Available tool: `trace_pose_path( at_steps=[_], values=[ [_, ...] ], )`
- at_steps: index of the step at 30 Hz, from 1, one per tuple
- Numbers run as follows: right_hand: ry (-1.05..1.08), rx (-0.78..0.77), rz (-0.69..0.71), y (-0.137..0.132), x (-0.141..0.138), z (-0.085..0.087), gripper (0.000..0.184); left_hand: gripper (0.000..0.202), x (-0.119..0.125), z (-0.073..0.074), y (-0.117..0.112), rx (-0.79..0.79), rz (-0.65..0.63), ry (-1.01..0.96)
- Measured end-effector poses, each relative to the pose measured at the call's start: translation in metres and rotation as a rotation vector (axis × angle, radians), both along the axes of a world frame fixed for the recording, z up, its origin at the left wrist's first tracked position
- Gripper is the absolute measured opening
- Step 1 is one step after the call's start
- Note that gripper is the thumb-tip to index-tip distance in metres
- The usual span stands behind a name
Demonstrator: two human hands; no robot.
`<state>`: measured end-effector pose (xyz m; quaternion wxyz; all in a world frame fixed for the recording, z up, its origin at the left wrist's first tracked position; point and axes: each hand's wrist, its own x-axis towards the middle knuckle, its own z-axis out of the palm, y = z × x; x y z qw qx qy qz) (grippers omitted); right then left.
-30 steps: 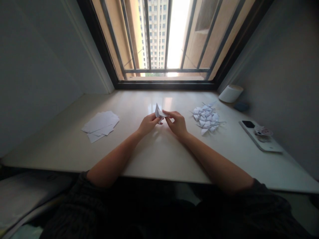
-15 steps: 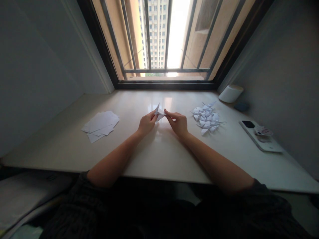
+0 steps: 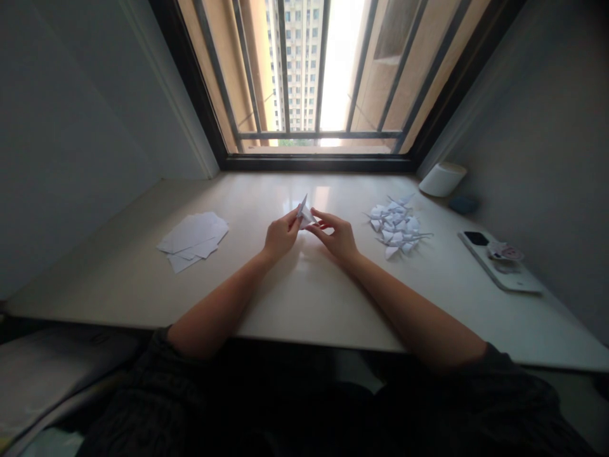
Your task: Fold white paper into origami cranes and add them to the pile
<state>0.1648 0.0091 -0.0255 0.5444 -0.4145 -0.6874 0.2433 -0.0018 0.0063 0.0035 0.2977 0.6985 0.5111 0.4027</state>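
Pinching between fingers of the left hand (image 3: pixel 281 236) a white, pointed folded-paper piece (image 3: pixel 307 217) over the glossy cream countertop (image 3: pixel 304 298) — now spreading the right hand (image 3: pixel 339 237) wider at its right side, not showing whether gripping — probably adjusting a fold.

I count one bare left hand (image 3: pixel 280 236) and one bare right hand (image 3: pixel 339 237); one folded white paper piece (image 3: pixel 307 219); one loose stack of flat white sheets (image 3: pixel 193 235) and one heap of small folded white paper shapes (image 3: pixel 396 222), both too overlapped to number; one flat white phone (image 3: pixel 481 255); one white cylinder (image 3: pixel 442 180).
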Motion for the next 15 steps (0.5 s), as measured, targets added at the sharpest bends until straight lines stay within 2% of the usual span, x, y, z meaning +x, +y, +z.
trace_pose_path(
  at_steps=[6,15],
  values=[
    [-0.046,0.036,-0.134,-0.0001,0.0024,0.0011,0.038,0.042,0.0009,-0.0027,-0.0004,0.066,0.024,0.047],
    [-0.099,0.095,-0.183,-0.0012,0.0039,0.0039,0.032,0.044,0.002,-0.0024,-0.002,0.141,0.085,0.239]
  ],
)
